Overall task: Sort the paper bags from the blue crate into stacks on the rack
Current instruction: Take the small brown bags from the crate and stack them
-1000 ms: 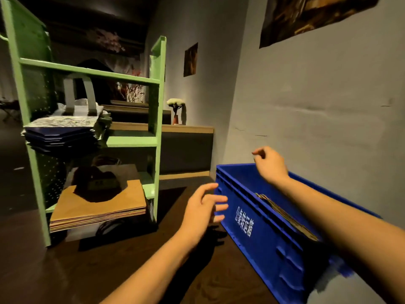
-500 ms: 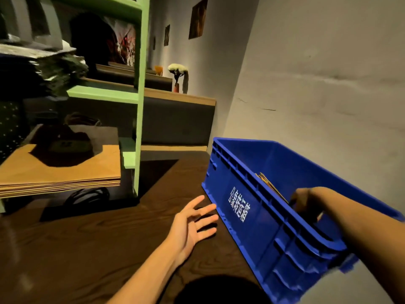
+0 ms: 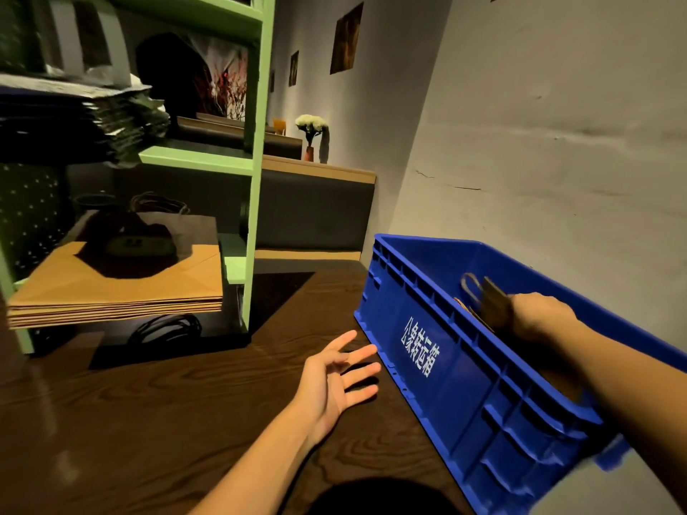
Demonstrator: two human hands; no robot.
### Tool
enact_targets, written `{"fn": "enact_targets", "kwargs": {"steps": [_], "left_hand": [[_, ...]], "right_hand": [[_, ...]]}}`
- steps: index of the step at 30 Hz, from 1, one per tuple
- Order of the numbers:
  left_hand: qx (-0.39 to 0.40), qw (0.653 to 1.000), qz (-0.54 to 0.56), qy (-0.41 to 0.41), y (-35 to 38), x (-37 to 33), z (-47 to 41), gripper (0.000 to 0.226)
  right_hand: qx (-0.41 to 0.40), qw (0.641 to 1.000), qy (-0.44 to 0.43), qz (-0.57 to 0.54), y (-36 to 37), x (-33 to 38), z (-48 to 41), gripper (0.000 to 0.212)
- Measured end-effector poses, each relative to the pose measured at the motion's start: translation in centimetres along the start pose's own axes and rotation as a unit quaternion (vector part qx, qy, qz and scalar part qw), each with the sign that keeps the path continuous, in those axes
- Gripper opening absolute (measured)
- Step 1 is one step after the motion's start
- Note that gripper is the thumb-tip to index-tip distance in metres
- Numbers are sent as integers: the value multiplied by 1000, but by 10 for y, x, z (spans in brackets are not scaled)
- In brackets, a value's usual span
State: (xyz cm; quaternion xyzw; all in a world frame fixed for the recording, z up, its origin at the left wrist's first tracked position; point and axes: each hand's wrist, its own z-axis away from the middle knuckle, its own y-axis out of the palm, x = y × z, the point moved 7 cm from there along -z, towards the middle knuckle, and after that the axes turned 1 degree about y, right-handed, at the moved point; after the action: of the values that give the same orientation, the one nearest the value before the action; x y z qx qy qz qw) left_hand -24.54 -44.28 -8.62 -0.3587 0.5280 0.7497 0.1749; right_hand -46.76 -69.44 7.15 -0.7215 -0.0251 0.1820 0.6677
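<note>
right grip (image 3: 539, 315) risen holding paper bag (image 3: 492, 304) in crate (image 3: 446, 395), left grip (image 3: 331, 381) splayed

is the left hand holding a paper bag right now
No, the left hand is open with spread fingers beside the blue plastic crate, holding nothing.

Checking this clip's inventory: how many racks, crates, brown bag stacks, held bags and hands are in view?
Green rack: 1
Blue crate: 1
Brown bag stack: 1
Held paper bag: 1
Hands: 2, left hand open, right hand gripping the bag
Total: 6
</note>
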Motion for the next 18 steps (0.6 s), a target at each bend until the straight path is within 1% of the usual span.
{"fn": "enact_targets", "kwargs": {"steps": [1, 4, 6, 7, 9, 11, 13, 16, 18], "left_hand": [[-3, 1000, 0, 1, -1, 0, 0, 48], [-4, 1000, -1, 5, -2, 1, 0, 47], [-5, 1000, -3, 6, -3, 1, 0, 47], [-5, 1000, -4, 7, -3, 1, 0, 47], [-7, 1000, -4, 9, -4, 1, 0, 47], [-7, 1000, -5, 12, -4, -1, 1, 46], [-9, 1000, -3, 13, -5, -2, 1, 45], [-20, 1000, 3, 9, -7, -4, 5, 46], [-25, 1000, 6, 10, -9, -5, 6, 47]], "right_hand": [[26, 1000, 15, 7, 7, -3, -1, 25], [151, 988, 38, -25, 35, -10, 0, 32], [217, 976, 22, -5, 43, -8, 14, 23], [226, 974, 11, 19, 41, -8, 18, 18], [205, 978, -6, 46, 39, -4, 14, 15], [167, 985, -7, 37, 32, -2, 5, 18], [106, 994, 12, 18, 21, -4, 1, 20], [-11, 999, 22, 28, -2, -5, 10, 16], [-64, 997, 28, -13, -10, -4, 15, 21]]}}
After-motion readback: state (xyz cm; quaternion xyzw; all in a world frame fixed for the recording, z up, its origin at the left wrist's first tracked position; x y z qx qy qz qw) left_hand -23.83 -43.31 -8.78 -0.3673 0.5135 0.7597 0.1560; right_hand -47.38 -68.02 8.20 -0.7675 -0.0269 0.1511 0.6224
